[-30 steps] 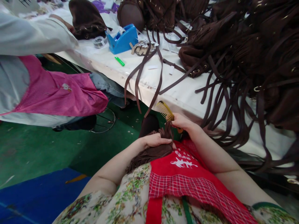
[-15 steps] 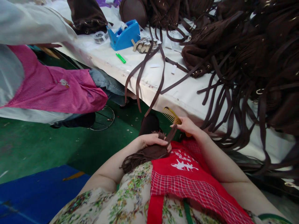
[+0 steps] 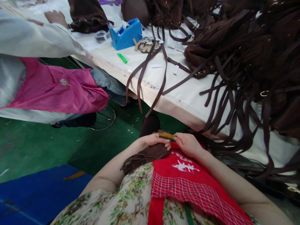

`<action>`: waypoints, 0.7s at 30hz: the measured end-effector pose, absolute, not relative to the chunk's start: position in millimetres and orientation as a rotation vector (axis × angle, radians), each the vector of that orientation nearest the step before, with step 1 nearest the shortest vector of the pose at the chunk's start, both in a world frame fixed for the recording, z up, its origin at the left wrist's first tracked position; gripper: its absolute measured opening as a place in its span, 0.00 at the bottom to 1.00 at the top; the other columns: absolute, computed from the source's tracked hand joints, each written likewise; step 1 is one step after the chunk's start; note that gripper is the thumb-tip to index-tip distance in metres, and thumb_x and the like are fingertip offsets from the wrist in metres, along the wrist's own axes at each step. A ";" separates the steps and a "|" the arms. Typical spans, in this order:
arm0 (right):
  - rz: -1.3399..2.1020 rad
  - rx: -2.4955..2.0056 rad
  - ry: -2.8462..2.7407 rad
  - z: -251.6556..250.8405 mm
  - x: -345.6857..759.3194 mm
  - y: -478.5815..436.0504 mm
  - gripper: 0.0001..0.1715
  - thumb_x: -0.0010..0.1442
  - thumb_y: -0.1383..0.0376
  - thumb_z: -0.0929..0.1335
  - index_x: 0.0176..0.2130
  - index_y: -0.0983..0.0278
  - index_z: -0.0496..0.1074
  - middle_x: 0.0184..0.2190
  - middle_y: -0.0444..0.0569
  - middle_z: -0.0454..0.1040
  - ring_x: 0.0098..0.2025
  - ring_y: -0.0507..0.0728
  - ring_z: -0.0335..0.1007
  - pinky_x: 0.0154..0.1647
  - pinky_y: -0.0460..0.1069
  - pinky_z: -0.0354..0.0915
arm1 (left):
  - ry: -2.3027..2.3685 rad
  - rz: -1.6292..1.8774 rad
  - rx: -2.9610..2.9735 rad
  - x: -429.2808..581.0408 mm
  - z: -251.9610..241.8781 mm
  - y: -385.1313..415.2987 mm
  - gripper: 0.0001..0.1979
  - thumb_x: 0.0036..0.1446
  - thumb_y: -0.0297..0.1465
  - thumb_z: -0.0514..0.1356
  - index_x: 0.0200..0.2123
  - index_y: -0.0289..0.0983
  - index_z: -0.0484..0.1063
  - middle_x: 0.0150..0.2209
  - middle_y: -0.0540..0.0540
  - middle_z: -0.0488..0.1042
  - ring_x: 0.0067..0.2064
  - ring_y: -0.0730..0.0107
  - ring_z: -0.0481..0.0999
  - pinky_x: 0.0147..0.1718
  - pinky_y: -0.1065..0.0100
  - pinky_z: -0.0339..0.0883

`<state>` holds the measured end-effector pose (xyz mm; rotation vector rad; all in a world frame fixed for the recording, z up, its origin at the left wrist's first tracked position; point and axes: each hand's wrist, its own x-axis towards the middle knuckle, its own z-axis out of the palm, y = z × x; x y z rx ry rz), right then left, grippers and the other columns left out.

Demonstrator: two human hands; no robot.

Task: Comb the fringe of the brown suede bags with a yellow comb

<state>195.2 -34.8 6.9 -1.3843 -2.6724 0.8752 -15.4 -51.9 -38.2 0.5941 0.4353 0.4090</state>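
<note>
In my lap lies a dark brown fringed piece [image 3: 156, 151], its strands trailing off to the left. My left hand [image 3: 157, 140] is closed over its upper part, and a bit of fringe sticks up behind the fingers. A yellow comb [image 3: 166, 135] is gripped by my right hand [image 3: 187, 143], fingers pinched round one end. The comb lies nearly level, its toothed end at my left hand's fingers and the fringe. How deep its teeth sit in the strands is hidden.
Dark brown bags [image 3: 234, 47] with hanging straps [image 3: 234, 109] crowd the white table [image 3: 185, 101] on the right. A blue tape dispenser [image 3: 126, 36] and a green lighter [image 3: 122, 57] lie further left. Someone in a pink apron [image 3: 61, 89] sits at left.
My right hand has come down and toward my left hand, and the comb has swung from upright to nearly level. At left, the other person's hand has risen over the table.
</note>
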 end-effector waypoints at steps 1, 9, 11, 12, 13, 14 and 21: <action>0.781 -1.401 -2.758 7.3 189.8 -41.9 0.20 0.68 0.58 0.54 0.33 0.63 0.66 0.28 0.48 0.73 0.29 0.54 0.68 0.30 0.47 0.55 | 0.441 0.405 0.564 -14.7 -39.9 -52.9 0.13 0.53 0.37 0.63 0.26 0.31 0.69 0.28 0.44 0.73 0.33 0.69 0.72 0.39 0.66 0.63; 0.530 -1.514 -2.889 5.3 175.0 -51.8 0.20 0.69 0.59 0.52 0.35 0.63 0.66 0.30 0.48 0.75 0.32 0.54 0.72 0.28 0.48 0.53 | 0.493 0.445 0.556 -12.2 -48.6 -56.2 0.14 0.53 0.37 0.62 0.23 0.32 0.67 0.27 0.42 0.74 0.31 0.69 0.72 0.38 0.66 0.63; 0.524 -1.567 -2.905 5.7 172.8 -51.7 0.20 0.69 0.59 0.52 0.36 0.63 0.66 0.31 0.49 0.76 0.32 0.55 0.72 0.28 0.48 0.52 | 0.498 0.437 0.589 -11.5 -45.2 -55.4 0.15 0.53 0.38 0.61 0.22 0.33 0.66 0.26 0.43 0.74 0.30 0.69 0.72 0.37 0.66 0.63; 0.528 -1.593 -2.918 5.7 171.5 -51.8 0.20 0.69 0.59 0.52 0.37 0.63 0.66 0.31 0.49 0.76 0.33 0.55 0.72 0.28 0.48 0.52 | 0.497 0.427 0.608 -10.9 -43.1 -55.2 0.15 0.54 0.38 0.61 0.23 0.33 0.66 0.27 0.43 0.74 0.30 0.69 0.72 0.37 0.66 0.63; 0.540 -1.612 -2.932 5.5 170.3 -51.8 0.20 0.69 0.59 0.52 0.37 0.63 0.66 0.32 0.49 0.76 0.33 0.55 0.72 0.28 0.48 0.52 | 0.496 0.422 0.629 -10.2 -40.9 -55.2 0.15 0.54 0.38 0.60 0.23 0.33 0.66 0.27 0.43 0.74 0.30 0.70 0.71 0.36 0.67 0.63; 0.559 -1.626 -2.944 5.0 169.2 -51.9 0.20 0.69 0.59 0.52 0.37 0.63 0.66 0.32 0.50 0.76 0.33 0.55 0.73 0.27 0.47 0.52 | 0.497 0.425 0.655 -9.3 -38.8 -55.6 0.16 0.55 0.38 0.59 0.23 0.34 0.65 0.27 0.44 0.74 0.30 0.70 0.71 0.36 0.67 0.63; 0.531 -1.713 -2.983 -5.2 168.8 -50.1 0.16 0.68 0.59 0.54 0.40 0.62 0.66 0.33 0.49 0.77 0.35 0.57 0.74 0.28 0.47 0.56 | 0.748 0.497 1.183 -0.5 -24.4 -63.5 0.24 0.64 0.43 0.46 0.19 0.37 0.60 0.20 0.50 0.68 0.25 0.75 0.65 0.35 0.70 0.61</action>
